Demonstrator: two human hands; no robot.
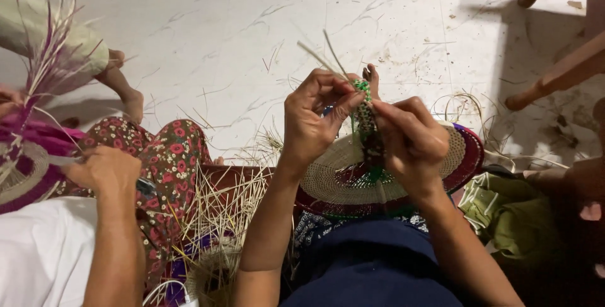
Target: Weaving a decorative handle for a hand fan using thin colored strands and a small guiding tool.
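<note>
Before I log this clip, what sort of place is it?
Probably a home or small workshop floor used for basket weaving. Both hands, left hand and right hand, pinch a green beaded woven strip above a round cream woven mat with red rim; loose pale straw strands litter the white floor.

loose straw pile [220,219], wooden chair legs [554,77], perhaps green cloth [504,209]

Head camera, steeply downward, close over lap
</note>
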